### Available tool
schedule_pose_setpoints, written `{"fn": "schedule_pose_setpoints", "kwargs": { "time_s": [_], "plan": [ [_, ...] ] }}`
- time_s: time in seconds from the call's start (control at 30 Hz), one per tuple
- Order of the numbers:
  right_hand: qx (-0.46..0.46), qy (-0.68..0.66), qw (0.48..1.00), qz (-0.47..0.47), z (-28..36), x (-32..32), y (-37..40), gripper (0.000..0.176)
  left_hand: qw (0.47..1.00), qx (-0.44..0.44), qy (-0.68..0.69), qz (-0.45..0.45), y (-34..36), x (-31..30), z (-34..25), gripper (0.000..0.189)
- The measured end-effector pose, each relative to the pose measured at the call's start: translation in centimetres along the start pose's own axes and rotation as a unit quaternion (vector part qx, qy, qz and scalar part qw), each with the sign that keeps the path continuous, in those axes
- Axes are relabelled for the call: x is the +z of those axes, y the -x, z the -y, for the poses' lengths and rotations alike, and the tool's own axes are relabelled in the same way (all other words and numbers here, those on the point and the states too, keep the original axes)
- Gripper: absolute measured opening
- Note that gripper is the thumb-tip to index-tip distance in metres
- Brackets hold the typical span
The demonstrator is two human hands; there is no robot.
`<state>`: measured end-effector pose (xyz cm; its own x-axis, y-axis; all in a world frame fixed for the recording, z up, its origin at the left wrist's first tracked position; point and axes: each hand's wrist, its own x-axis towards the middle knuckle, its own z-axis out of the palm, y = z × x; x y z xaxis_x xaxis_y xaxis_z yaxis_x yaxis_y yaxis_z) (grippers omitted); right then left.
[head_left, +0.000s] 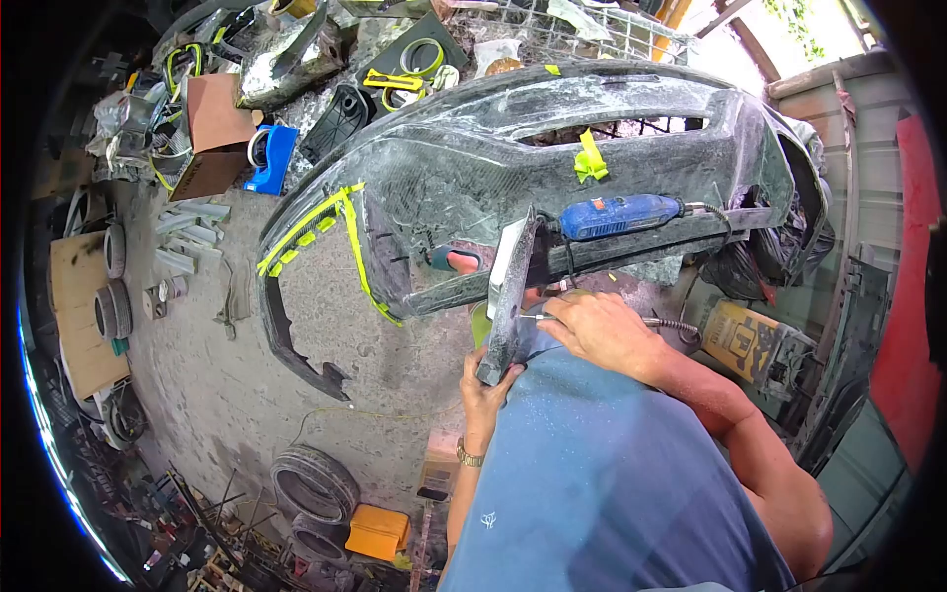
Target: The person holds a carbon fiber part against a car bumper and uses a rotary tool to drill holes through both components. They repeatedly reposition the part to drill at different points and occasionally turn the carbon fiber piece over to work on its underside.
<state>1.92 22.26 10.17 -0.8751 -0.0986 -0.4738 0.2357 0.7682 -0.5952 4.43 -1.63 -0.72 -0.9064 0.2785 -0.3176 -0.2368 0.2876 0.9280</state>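
My left hand (484, 393) grips the lower end of a narrow dark plastic trim piece (505, 335), held upright in front of my body, with a white face on its upper part. My right hand (604, 333) is closed around the slim handpiece of a rotary tool, and its thin metal bit (534, 317) points left, right at the trim piece. A flexible shaft (676, 326) runs out behind that hand. The blue rotary tool body (619, 216) rests on a large dusty car bumper (444, 183) marked with yellow-green tape (352, 232).
Behind the bumper stand a tape dispenser (273, 158), tape rolls (423, 57) and a cardboard box (217, 113). Tires (314, 483) lie on the concrete floor at lower left. A yellow box (740, 340) and a black bag (745, 259) are at right.
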Motion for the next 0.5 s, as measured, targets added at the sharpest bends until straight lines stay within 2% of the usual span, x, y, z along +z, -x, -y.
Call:
{"fn": "schedule_pose_setpoints", "kwargs": {
  "time_s": [0.23, 0.3, 0.43, 0.5],
  "plan": [
    [0.006, 0.014, 1.0, 0.016, 0.23, -0.48, -0.05, 0.032, 1.0, 0.008, 0.004, -0.007, 0.08, 0.09, 0.72, 0.052],
    [0.001, 0.012, 0.999, -0.031, 0.29, -0.52, -0.06, 0.033, 1.0, 0.006, -0.008, -0.01, 0.18, 0.1, 1.03, 0.053],
    [-0.001, 0.016, 1.0, -0.023, 0.32, -0.49, 0.01, 0.032, 1.0, -0.002, 0.008, -0.009, 0.1, 0.17, 0.55, 0.053],
    [-0.006, 0.022, 0.999, -0.023, 0.03, -0.04, 0.06, 0.032, 1.0, 0.005, 0.004, 0.003, 0.08, 0.21, 0.12, 0.043]
  ]
}}
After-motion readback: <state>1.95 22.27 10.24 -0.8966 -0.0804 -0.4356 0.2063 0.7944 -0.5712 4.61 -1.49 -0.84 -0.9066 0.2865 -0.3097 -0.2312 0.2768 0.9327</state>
